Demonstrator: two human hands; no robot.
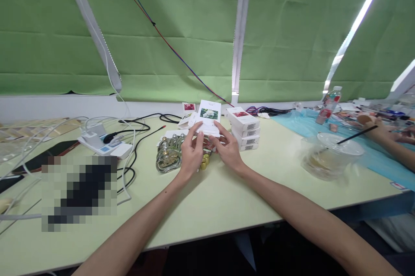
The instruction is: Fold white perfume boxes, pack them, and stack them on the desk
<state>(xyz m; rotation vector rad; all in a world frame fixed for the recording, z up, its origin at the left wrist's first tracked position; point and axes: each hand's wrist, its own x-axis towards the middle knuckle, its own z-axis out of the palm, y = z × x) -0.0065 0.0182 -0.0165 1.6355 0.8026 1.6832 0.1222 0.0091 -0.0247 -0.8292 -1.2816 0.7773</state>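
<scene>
Between both hands a white card-like piece point(210, 105), printed with a white flower on green leaves, is held tilted up; whether it is a card or a flat box I cannot tell. My left hand point(193, 150) is closed on its lower left edge, and my right hand point(228, 148) grips the lower right. Just left of my hands lies a heap of shiny metal pieces point(168, 155), and gold-coloured round pieces point(205, 162) show under my fingers. A stack of small white boxes point(249, 134) stands to the right, a pink flower on its top box.
A small pink-flower card point(188, 107) leans by the wall. Cables and a white power strip point(100, 144) lie left, near a pixelated area. On the right stand a lidded plastic cup point(324, 159) with a black straw and a bottle point(330, 105). Another person's hands point(381, 131) work over blue sheeting point(298, 124).
</scene>
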